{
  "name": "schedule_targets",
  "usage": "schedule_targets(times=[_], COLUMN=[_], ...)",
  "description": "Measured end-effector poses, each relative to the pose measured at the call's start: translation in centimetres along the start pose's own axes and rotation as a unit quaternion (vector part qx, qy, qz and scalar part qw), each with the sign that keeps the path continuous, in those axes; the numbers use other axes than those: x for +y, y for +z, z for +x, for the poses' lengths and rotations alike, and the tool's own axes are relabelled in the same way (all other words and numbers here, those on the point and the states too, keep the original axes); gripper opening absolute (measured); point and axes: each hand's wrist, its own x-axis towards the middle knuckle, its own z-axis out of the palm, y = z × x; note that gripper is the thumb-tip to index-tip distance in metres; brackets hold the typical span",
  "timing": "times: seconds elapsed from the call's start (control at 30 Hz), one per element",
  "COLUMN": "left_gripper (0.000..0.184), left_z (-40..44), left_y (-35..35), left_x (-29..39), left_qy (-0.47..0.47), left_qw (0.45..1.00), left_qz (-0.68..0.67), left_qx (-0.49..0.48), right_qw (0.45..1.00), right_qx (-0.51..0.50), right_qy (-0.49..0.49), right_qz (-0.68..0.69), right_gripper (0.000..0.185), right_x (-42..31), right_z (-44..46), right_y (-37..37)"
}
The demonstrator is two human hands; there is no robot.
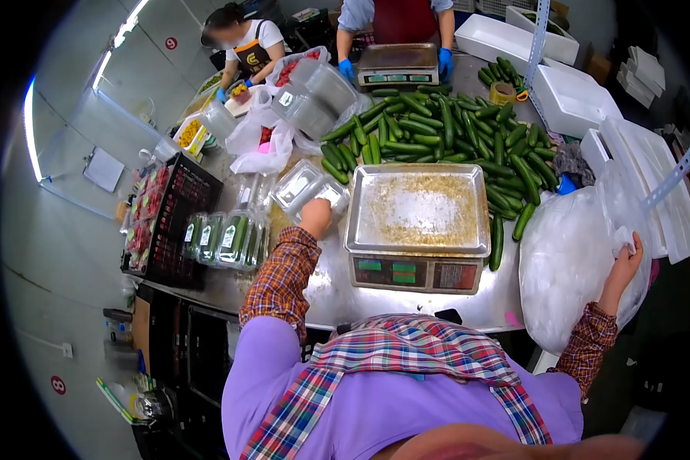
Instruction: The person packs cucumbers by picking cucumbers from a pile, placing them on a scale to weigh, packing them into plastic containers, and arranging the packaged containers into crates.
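Note:
My left hand (pixel 317 217) is closed on the near edge of an open, clear plastic clamshell box (pixel 308 188), left of the scale. Nothing shows inside the box. At the far right, my right hand (pixel 627 267) pinches a crumpled white piece (pixel 623 239), paper or plastic, against a large translucent plastic bag (pixel 563 264). Between my hands stands a weighing scale (pixel 415 211) with a bare, stained metal pan and lit green displays. A big heap of cucumbers (pixel 445 126) lies behind it. Filled boxes of cucumbers (pixel 234 238) sit to the left.
A black crate (pixel 180 215) with red produce stands at the left edge. Stacked clear boxes (pixel 314 96) are behind my left hand. White foam boxes (pixel 575 100) line the right, near metal posts. Across the table are two people, one by another scale (pixel 399 65). A tape roll (pixel 502 93) lies near the cucumbers.

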Motion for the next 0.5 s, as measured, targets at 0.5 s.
schedule_targets(times=[0.5], left_gripper=[0.014], left_z=[-0.3], left_y=[-2.3], left_x=[-1.4], left_qy=[-0.035], left_qw=[0.994], left_qz=[-0.032], left_qx=[0.100], right_qw=[0.979], right_qx=[0.012], right_qy=[-0.051], right_qz=[0.198], right_gripper=[0.023], right_x=[-14.0], right_z=[-6.1], right_y=[-4.8])
